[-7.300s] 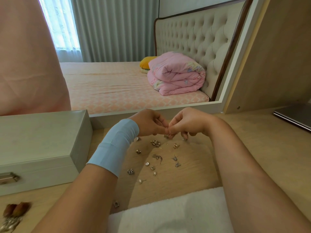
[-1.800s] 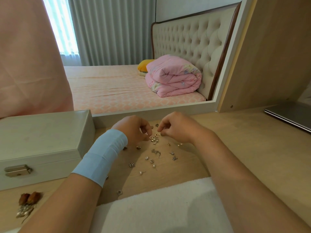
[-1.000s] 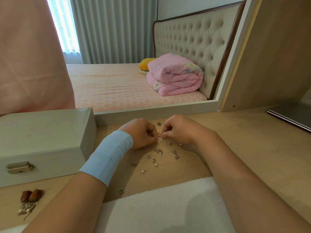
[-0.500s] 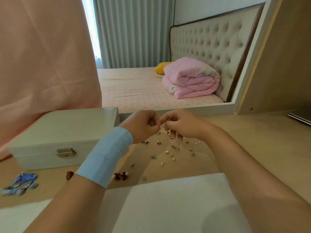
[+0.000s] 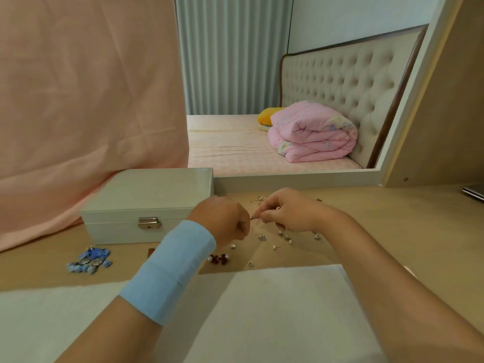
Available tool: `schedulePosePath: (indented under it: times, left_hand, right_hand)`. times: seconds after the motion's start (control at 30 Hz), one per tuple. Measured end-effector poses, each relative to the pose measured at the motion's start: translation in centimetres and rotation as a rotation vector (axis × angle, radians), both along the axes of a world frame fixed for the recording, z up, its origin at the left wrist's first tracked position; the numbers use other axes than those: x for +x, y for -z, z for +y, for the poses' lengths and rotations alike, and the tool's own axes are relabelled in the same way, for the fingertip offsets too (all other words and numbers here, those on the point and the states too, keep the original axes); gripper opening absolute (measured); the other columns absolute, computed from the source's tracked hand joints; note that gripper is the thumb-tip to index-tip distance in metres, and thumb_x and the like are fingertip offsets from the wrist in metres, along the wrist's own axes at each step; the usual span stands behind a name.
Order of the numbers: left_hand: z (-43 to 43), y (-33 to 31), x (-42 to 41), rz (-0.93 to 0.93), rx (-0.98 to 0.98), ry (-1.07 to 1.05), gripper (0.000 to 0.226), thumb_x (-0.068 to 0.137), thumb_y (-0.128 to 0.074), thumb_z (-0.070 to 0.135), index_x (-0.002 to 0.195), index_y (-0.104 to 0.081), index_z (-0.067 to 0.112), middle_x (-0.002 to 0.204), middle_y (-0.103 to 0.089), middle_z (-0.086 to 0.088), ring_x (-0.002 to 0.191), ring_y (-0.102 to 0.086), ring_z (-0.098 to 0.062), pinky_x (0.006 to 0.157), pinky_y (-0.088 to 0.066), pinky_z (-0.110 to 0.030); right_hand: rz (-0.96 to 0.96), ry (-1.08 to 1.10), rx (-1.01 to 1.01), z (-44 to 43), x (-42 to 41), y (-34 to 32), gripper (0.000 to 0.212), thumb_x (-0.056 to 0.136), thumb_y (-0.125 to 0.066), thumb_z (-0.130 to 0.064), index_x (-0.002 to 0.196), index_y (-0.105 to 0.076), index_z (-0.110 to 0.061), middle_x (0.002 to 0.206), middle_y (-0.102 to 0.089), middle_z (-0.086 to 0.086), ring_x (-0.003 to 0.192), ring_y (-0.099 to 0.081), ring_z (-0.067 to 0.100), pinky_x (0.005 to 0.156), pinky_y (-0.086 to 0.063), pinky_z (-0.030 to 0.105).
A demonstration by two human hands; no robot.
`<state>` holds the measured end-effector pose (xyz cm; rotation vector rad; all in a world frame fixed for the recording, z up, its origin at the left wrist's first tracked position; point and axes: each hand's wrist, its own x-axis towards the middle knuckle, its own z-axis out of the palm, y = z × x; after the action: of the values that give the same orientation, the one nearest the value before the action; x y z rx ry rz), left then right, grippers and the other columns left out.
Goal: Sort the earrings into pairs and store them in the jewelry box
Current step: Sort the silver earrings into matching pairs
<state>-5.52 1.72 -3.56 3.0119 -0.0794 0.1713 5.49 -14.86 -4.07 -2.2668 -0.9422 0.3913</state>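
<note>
Both hands meet above the wooden desk [image 5: 387,231]. My right hand [image 5: 285,214] pinches a small silver earring [image 5: 253,216] at its fingertips. My left hand [image 5: 222,222], with a light blue band on the wrist, is curled into a fist right beside it; whether it holds anything I cannot tell. Several small silver earrings [image 5: 286,236] lie scattered on the desk under and behind the hands. A dark red pair [image 5: 219,258] lies near my left wrist. Blue dangling earrings [image 5: 90,259] lie at the left. The white jewelry box [image 5: 146,205] stands closed, its metal clasp [image 5: 149,222] facing me.
A white towel [image 5: 262,310] covers the desk's near edge under my forearms. Pink fabric [image 5: 86,100] hangs behind the box at the left. A large mirror [image 5: 301,113] stands at the back. A flat grey device [image 5: 474,192] lies at the far right.
My view has swung left, bringing the box's clasp and the blue earrings into sight. The hands rose slightly off the desk and stay together, the right still pinching a small earring.
</note>
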Motion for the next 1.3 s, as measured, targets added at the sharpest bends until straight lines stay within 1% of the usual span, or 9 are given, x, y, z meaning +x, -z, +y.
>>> schedulePosePath:
  times: [0.17, 0.27, 0.37, 0.47, 0.63, 0.8, 0.93, 1.07, 1.3]
  left_hand:
    - [-0.8, -0.3, 1.3, 0.015, 0.226, 0.042, 0.012, 0.09, -0.064, 0.028, 0.096, -0.074, 0.033, 0.097, -0.07, 0.014, 0.088, -0.054, -0.008, 0.087, -0.029, -0.022]
    - [-0.6, -0.2, 1.8, 0.131, 0.251, 0.005, 0.012, 0.088, -0.069, 0.026, 0.095, -0.075, 0.032, 0.098, -0.07, 0.016, 0.089, -0.053, -0.008, 0.085, -0.029, -0.021]
    - [-0.5, 0.0, 2.2, 0.169, 0.28, -0.014, 0.013, 0.088, -0.069, 0.025, 0.098, -0.075, 0.032, 0.103, -0.07, 0.016, 0.09, -0.052, -0.01, 0.09, -0.032, -0.021]
    - [-0.7, -0.5, 2.5, 0.242, 0.268, -0.067, 0.023, 0.09, -0.068, 0.029, 0.112, -0.07, 0.036, 0.113, -0.066, 0.014, 0.107, -0.054, -0.015, 0.083, -0.031, -0.023]
    - [-1.0, -1.9, 4.8, 0.12, -0.068, -0.095, 0.034, 0.09, -0.063, 0.029, 0.12, -0.059, 0.044, 0.114, -0.066, 0.016, 0.106, -0.06, -0.012, 0.093, -0.048, -0.029]
    - [-2.2, -2.6, 6.6, -0.065, -0.54, 0.02, 0.028, 0.082, -0.076, 0.04, 0.109, -0.065, 0.038, 0.088, -0.071, 0.019, 0.082, -0.067, -0.003, 0.076, -0.053, -0.023]
    - [-2.1, -2.6, 8.4, -0.231, -0.648, 0.017, 0.005, 0.081, -0.076, 0.038, 0.083, -0.073, 0.034, 0.073, -0.068, 0.015, 0.074, -0.064, -0.011, 0.077, -0.054, -0.031]
    - [-1.8, -2.6, 10.0, -0.239, -0.689, 0.01, 0.007, 0.083, -0.074, 0.039, 0.081, -0.073, 0.032, 0.08, -0.069, 0.014, 0.081, -0.064, -0.015, 0.083, -0.055, -0.039]
    - [-2.8, -1.7, 12.8, -0.204, -0.799, -0.011, 0.011, 0.083, -0.077, 0.03, 0.081, -0.07, 0.022, 0.073, -0.072, 0.003, 0.07, -0.069, -0.018, 0.077, -0.059, -0.045]
  right_hand:
    - [0.002, 0.012, 0.011, -0.4, 0.5, 0.6, 0.02, 0.093, -0.069, -0.011, 0.094, -0.076, -0.03, 0.081, -0.069, -0.01, 0.05, -0.054, 0.008, 0.055, -0.045, 0.021]
    - [0.015, 0.049, 0.08, -1.3, 1.2, 0.1, 0.018, 0.09, -0.073, -0.009, 0.097, -0.076, -0.025, 0.073, -0.068, -0.012, 0.052, -0.054, 0.01, 0.056, -0.047, 0.024]
    - [0.005, 0.094, 0.111, -2.2, 1.8, -0.4, 0.015, 0.089, -0.074, -0.011, 0.101, -0.078, -0.019, 0.082, -0.072, -0.002, 0.048, -0.051, 0.005, 0.051, -0.044, 0.018]
    - [-0.013, 0.154, 0.15, -2.8, 2.4, -0.7, 0.012, 0.088, -0.075, -0.014, 0.095, -0.078, -0.023, 0.08, -0.071, 0.002, 0.05, -0.052, 0.007, 0.052, -0.045, 0.023]
    - [0.019, 0.192, 0.279, -3.1, 2.9, -1.2, 0.014, 0.085, -0.078, -0.009, 0.098, -0.075, -0.015, 0.08, -0.07, 0.003, 0.047, -0.052, 0.001, 0.051, -0.046, 0.021]
    - [0.072, 0.253, 0.463, -3.3, 3.4, -2.4, 0.027, 0.083, -0.082, -0.014, 0.106, -0.069, -0.014, 0.072, -0.075, -0.002, 0.046, -0.046, 0.011, 0.044, -0.039, 0.015]
    - [0.092, 0.234, 0.481, -3.1, 4.2, -3.5, 0.029, 0.086, -0.08, -0.023, 0.11, -0.067, -0.014, 0.08, -0.078, 0.001, 0.044, -0.047, 0.011, 0.044, -0.038, 0.011]
    - [0.086, 0.228, 0.459, -2.9, 5.1, -4.2, 0.024, 0.092, -0.074, -0.023, 0.111, -0.067, -0.01, 0.085, -0.079, 0.003, 0.044, -0.05, 0.014, 0.041, -0.036, 0.013]
    - [0.055, 0.324, 0.392, -5.1, 7.8, -3.2, 0.01, 0.097, -0.066, -0.019, 0.106, -0.069, -0.016, 0.085, -0.079, 0.001, 0.047, -0.053, 0.015, 0.045, -0.038, 0.018]
